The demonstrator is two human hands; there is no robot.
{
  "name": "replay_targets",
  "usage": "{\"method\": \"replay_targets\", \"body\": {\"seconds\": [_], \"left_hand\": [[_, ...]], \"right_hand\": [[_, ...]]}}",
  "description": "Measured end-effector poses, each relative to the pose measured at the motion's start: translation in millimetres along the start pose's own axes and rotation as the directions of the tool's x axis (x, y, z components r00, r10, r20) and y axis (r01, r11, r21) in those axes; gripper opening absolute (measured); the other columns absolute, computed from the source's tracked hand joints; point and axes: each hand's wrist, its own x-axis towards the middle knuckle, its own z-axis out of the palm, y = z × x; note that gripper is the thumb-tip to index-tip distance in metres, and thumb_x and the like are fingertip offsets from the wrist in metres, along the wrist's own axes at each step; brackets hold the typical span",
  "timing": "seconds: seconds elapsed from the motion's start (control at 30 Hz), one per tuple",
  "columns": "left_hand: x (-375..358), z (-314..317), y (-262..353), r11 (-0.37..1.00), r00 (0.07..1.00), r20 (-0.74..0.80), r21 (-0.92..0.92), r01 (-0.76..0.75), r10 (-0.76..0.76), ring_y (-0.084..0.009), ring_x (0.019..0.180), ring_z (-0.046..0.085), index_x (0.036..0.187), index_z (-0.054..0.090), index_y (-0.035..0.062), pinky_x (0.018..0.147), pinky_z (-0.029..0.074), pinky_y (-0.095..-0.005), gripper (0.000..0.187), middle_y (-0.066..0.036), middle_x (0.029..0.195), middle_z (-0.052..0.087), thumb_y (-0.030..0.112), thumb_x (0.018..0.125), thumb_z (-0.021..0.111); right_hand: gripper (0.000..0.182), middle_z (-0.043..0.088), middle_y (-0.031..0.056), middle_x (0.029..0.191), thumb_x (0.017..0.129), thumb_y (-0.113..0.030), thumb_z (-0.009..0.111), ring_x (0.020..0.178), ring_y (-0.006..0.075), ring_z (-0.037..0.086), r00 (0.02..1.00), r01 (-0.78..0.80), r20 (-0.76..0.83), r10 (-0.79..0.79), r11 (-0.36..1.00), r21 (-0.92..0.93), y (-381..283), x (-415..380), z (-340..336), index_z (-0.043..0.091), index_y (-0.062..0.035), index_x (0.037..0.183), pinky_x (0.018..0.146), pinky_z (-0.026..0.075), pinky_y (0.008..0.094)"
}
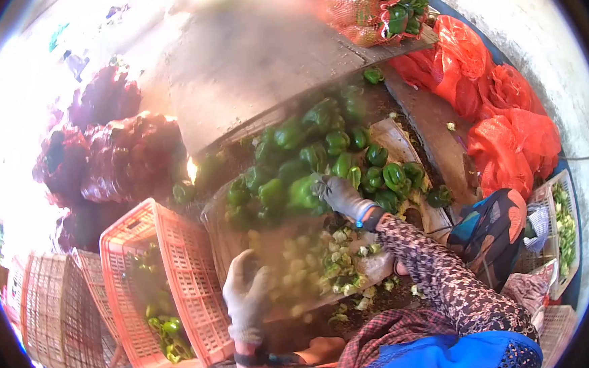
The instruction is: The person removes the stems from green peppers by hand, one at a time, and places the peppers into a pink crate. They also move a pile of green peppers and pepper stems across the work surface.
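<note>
My right hand [342, 196], in a grey glove, reaches into a heap of green bell peppers [336, 143]. Its fingers are on a bright green bell pepper [304, 194] at the near side of the heap. My left hand [247, 296], in a pale glove, is at the left edge of the work surface beside the orange crate. Its fingers are curved and apart, with nothing visible between them. Between my hands lies a pile of pale green cut pepper cores [343, 258], partly blurred.
An orange crate [203, 284] with some peppers inside leans at the left, beside more stacked crates [63, 313]. Full net sacks [134, 157] stand behind. A sack of peppers [365, 7] rests on a board [246, 59]. Red netting [514, 137] and a white crate [565, 225] are right.
</note>
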Motion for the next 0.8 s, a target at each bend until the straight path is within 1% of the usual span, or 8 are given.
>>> {"method": "replay_targets", "body": {"seconds": [0.1, 0.2, 0.33, 0.47, 0.53, 0.6, 0.63, 0.8], "left_hand": [[-7.7, 16.3, 12.3, 0.606, 0.896, 0.263, 0.665, -0.437, 0.357, -0.0355, 0.130, 0.057, 0.150, 0.047, 0.0034, 0.112, 0.045, -0.0410, 0.080, -0.021, 0.144, 0.056, 0.017, 0.081, 0.086], [-26.5, 32.9, -7.9, 0.491, 0.820, 0.321, 0.676, -0.549, 0.474, -0.0404, 0.136, 0.051, 0.160, 0.027, 0.0028, 0.115, 0.043, -0.0442, 0.121, -0.025, 0.154, 0.044, 0.029, 0.065, 0.097], [-75.1, 40.2, -9.4, 0.665, 0.813, 0.140, 0.506, -0.550, 0.566, -0.0354, 0.124, 0.061, 0.152, 0.040, 0.0014, 0.107, 0.050, -0.0409, 0.101, -0.018, 0.137, 0.059, 0.024, 0.069, 0.094], [-101.4, 24.3, 5.5, 0.953, 0.977, -0.082, -0.218, -0.211, 0.197, -0.0192, 0.113, 0.060, 0.141, 0.049, 0.0016, 0.102, 0.050, -0.0375, 0.074, -0.007, 0.123, 0.061, 0.020, 0.078, 0.084], [-110.8, 17.7, 5.6, 0.892, 0.989, -0.104, -0.430, -0.142, 0.107, -0.0207, 0.119, 0.057, 0.144, 0.047, 0.0049, 0.105, 0.048, -0.0372, 0.070, -0.008, 0.129, 0.059, 0.034, 0.087, 0.073], [-122.6, 17.0, 18.6, 0.861, 0.980, -0.153, -0.474, -0.185, 0.127, -0.0213, 0.121, 0.057, 0.147, 0.046, 0.0075, 0.105, 0.048, -0.0383, 0.068, -0.009, 0.132, 0.057, 0.035, 0.089, 0.071], [-129.4, 16.1, 22.5, 0.833, 0.974, -0.185, -0.512, -0.208, 0.129, -0.0219, 0.122, 0.056, 0.149, 0.045, 0.0102, 0.106, 0.048, -0.0394, 0.067, -0.009, 0.136, 0.055, 0.037, 0.092, 0.068], [-134.8, -3.4, 0.6, 0.879, 0.933, -0.303, -0.369, -0.302, 0.194, -0.0228, 0.123, 0.054, 0.151, 0.040, 0.0137, 0.107, 0.047, -0.0416, 0.072, -0.009, 0.140, 0.051, 0.041, 0.095, 0.075]], "right_hand": [[0.033, 0.076, 0.0146, 0.094, 0.105, -0.035, 0.060, 0.081, 0.0282, 0.073, 0.885, 0.188, 0.437, -0.162, 0.982, -0.017, -107.2, -43.1, -60.0, 0.072, -0.0073, 0.120, 0.078, 0.057, 0.0412], [0.032, 0.073, 0.0057, 0.084, 0.106, -0.034, 0.058, 0.066, 0.0142, 0.068, 0.768, -0.074, 0.640, -0.028, 0.989, 0.132, -192.1, -94.4, -82.4, 0.071, -0.0073, 0.118, 0.065, 0.057, 0.0342], [0.043, 0.063, 0.0009, 0.075, 0.105, -0.047, 0.058, 0.053, 0.0075, 0.058, 0.729, -0.295, 0.684, 0.019, 0.911, 0.289, -215.0, -133.8, -70.2, 0.068, -0.0066, 0.118, 0.046, 0.050, 0.0244], [0.066, 0.053, -0.0023, 0.065, 0.107, -0.062, 0.043, 0.050, 0.0082, 0.051, 0.865, -0.389, 0.497, 0.066, 0.714, 0.582, -206.4, -211.3, -72.2, 0.062, -0.0047, 0.132, 0.043, 0.043, 0.0238], [0.053, 0.071, 0.0021, 0.094, 0.114, -0.046, 0.034, 0.051, 0.0092, 0.052, 0.892, -0.337, 0.451, 0.031, 0.711, 0.617, -167.5, -282.7, -61.3, 0.052, -0.0068, 0.144, 0.048, 0.045, 0.0253], [0.046, 0.070, 0.0091, 0.116, 0.112, -0.039, 0.044, 0.059, 0.0111, 0.059, 0.689, -0.477, 0.711, -0.140, 0.651, 0.591, -154.5, -337.1, -70.0, 0.045, -0.0067, 0.146, 0.056, 0.052, 0.0269], [0.056, 0.065, 0.0059, 0.090, 0.108, -0.050, 0.052, 0.056, 0.0109, 0.060, 0.658, -0.612, 0.753, -0.018, 0.570, 0.548, -166.6, -362.1, -67.0, 0.048, -0.0040, 0.140, 0.052, 0.050, 0.0255], [0.029, 0.061, 0.0015, 0.081, 0.113, -0.025, 0.043, 0.061, 0.0072, 0.059, 0.852, -0.202, 0.520, -0.057, 0.881, 0.428, -214.2, -336.3, -75.6, 0.061, -0.0039, 0.120, 0.055, 0.049, 0.0244]]}}
